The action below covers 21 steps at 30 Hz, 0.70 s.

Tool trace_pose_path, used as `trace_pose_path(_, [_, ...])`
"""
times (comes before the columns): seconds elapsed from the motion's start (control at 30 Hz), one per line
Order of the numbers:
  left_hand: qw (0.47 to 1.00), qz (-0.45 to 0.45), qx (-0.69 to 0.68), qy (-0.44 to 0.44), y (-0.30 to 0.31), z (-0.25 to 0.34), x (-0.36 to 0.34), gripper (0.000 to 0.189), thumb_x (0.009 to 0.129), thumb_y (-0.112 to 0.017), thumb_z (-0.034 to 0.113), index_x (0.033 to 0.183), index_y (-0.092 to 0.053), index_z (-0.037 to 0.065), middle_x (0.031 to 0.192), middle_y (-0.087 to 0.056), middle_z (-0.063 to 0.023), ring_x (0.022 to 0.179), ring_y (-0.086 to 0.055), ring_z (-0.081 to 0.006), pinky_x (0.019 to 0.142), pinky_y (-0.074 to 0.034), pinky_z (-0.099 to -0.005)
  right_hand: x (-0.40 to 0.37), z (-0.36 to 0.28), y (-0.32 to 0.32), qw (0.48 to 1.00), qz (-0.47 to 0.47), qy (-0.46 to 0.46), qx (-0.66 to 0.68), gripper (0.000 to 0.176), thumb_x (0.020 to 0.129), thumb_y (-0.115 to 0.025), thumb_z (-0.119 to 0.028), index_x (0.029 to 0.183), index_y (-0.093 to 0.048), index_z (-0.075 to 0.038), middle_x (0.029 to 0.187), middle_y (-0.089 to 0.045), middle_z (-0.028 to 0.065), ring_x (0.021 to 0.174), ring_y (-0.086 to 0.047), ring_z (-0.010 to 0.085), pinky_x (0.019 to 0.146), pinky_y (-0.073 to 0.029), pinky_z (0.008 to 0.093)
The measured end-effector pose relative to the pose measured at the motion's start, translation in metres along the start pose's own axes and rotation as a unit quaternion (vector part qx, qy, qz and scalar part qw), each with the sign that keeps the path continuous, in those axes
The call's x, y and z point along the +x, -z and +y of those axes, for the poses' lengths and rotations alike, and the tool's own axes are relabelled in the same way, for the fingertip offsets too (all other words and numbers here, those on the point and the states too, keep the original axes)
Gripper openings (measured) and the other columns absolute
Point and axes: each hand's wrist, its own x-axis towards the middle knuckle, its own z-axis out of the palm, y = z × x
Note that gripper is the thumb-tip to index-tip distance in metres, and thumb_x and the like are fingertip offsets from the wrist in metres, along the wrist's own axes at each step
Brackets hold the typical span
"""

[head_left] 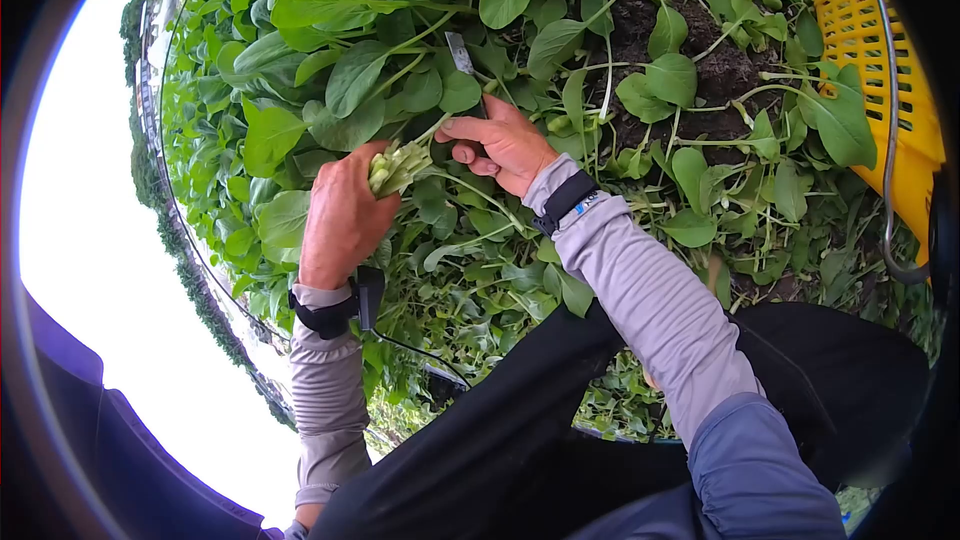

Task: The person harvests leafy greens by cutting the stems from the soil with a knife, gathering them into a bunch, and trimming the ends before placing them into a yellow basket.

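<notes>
Pale-green, blunt-ended leaf stems (400, 168) bunched in left hand (343, 215), fingers wrapped round them, right hand (503, 148) half-curled, thumb tip at slim green stalk (432, 130), firm hold unclear.

The bunch of stems (400, 168) is pale green and whitish, the leaves (325, 2) mid-green, the soil (715, 75) dark brown, the crate (905, 208) yellow with a slotted grid, the sleeves (650, 275) lilac-grey, the wristbands (322, 320) and trousers (490, 410) black

The crate (912, 202) is smooth plastic (its handle (889, 130) looks metal); sleeves (655, 275) are matt cloth, soil (735, 65) rough.
</notes>
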Motion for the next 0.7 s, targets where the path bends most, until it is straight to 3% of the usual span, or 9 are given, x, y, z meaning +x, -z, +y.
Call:
trace_pose_path(0.07, [1.0, -0.02, -0.006, 0.006, 0.006, 0.005, -0.002, 0.043, 0.079, -0.074, 0.007, 0.122, -0.069, 0.0, 0.096, -0.074, -0.0247, 0.093, -0.071, -0.0436, 0.085, -0.055, -0.0444, -0.011, 0.006, -0.004, 0.995, 0.082, 0.031, -0.043, 0.032, 0.094, -0.082, -0.016, 0.118, -0.065, -0.005, 0.095, -0.068, 0.0016, 0.066, -0.055, 0.0049, 0.049, -0.035, 0.0191])
trace_pose_path(0.23, [0.999, -0.028, -0.028, -0.021, 0.018, 0.034, -0.012, 0.05, 0.081, -0.075, 0.007, 0.13, -0.068, 0.003, 0.099, -0.075, -0.0224, 0.093, -0.073, -0.0403, 0.086, -0.056, -0.0425, -0.038, 0.027, -0.011, 0.981, 0.141, 0.109, -0.083, 0.018, 0.096, -0.08, -0.014, 0.109, -0.075, -0.003, 0.083, -0.068, -0.0011, 0.065, -0.056, 0.005, 0.051, -0.04, 0.0207])
trace_pose_path(0.3, [0.993, -0.032, -0.076, 0.082, 0.039, 0.066, -0.027, 0.062, 0.076, -0.073, 0.003, 0.137, -0.063, 0.005, 0.107, -0.074, -0.0255, 0.103, -0.072, -0.0435, 0.092, -0.055, -0.046, -0.053, 0.032, -0.011, 0.941, 0.21, 0.194, -0.18, 0.018, 0.095, -0.08, -0.012, 0.109, -0.075, -0.001, 0.078, -0.066, -0.0021, 0.064, -0.055, 0.0051, 0.053, -0.042, 0.0219])
trace_pose_path(0.33, [0.994, -0.012, -0.08, 0.076, 0.046, 0.074, -0.037, 0.061, 0.076, -0.073, 0.001, 0.136, -0.065, 0.005, 0.107, -0.076, -0.0224, 0.103, -0.074, -0.041, 0.093, -0.056, -0.0439, -0.063, 0.028, -0.012, 0.923, 0.23, 0.211, -0.225, 0.014, 0.093, -0.08, -0.01, 0.103, -0.077, 0.0, 0.079, -0.069, 0.0, 0.066, -0.056, 0.0063, 0.06, -0.045, 0.0229])
trace_pose_path(0.43, [0.995, 0.02, -0.1, -0.023, 0.056, 0.085, -0.053, 0.059, 0.076, -0.073, 0.0, 0.134, -0.066, 0.005, 0.11, -0.076, -0.0202, 0.101, -0.075, -0.0389, 0.093, -0.057, -0.0421, -0.104, 0.01, -0.027, 0.908, 0.151, 0.242, -0.307, 0.015, 0.095, -0.078, -0.009, 0.107, -0.077, 0.0, 0.081, -0.07, 0.0006, 0.068, -0.059, 0.0069, 0.062, -0.048, 0.0236])
trace_pose_path(0.47, [0.993, -0.012, -0.121, -0.007, 0.059, 0.092, -0.054, 0.055, 0.078, -0.074, -0.001, 0.132, -0.068, 0.005, 0.109, -0.077, -0.0168, 0.096, -0.076, -0.03, 0.09, -0.058, -0.0378, -0.115, 0.005, -0.036, 0.908, 0.15, 0.243, -0.307, 0.015, 0.095, -0.078, -0.009, 0.107, -0.077, 0.0, 0.081, -0.07, 0.0006, 0.068, -0.059, 0.0069, 0.062, -0.048, 0.0236])
trace_pose_path(0.5, [0.993, -0.011, -0.121, -0.006, 0.058, 0.093, -0.054, 0.055, 0.078, -0.074, -0.001, 0.132, -0.068, 0.005, 0.109, -0.077, -0.0168, 0.096, -0.076, -0.03, 0.09, -0.058, -0.0378, -0.128, 0.0, -0.046, 0.933, 0.114, 0.233, -0.249, 0.016, 0.096, -0.078, -0.01, 0.109, -0.076, 0.0, 0.082, -0.07, 0.0008, 0.069, -0.06, 0.0071, 0.063, -0.049, 0.0239])
trace_pose_path(0.57, [0.958, -0.121, -0.259, 0.025, 0.054, 0.092, -0.047, 0.055, 0.078, -0.073, -0.005, 0.132, -0.067, -0.001, 0.112, -0.078, -0.011, 0.098, -0.072, -0.0141, 0.092, -0.057, -0.0314, -0.139, -0.002, -0.05, 0.953, 0.076, 0.224, -0.191, 0.017, 0.098, -0.077, -0.01, 0.111, -0.076, 0.0, 0.083, -0.07, 0.001, 0.07, -0.062, 0.0073, 0.064, -0.05, 0.0241])
trace_pose_path(0.7, [0.902, -0.176, -0.389, 0.06, 0.038, 0.069, -0.035, 0.044, 0.082, -0.077, -0.001, 0.125, -0.068, -0.005, 0.104, -0.076, -0.005, 0.092, -0.067, -0.0093, 0.085, -0.056, -0.0281, -0.128, 0.011, -0.033, 0.963, 0.036, 0.219, -0.152, 0.025, 0.099, -0.078, -0.016, 0.117, -0.074, 0.0, 0.086, -0.071, 0.0008, 0.072, -0.065, 0.0073, 0.061, -0.051, 0.0235])
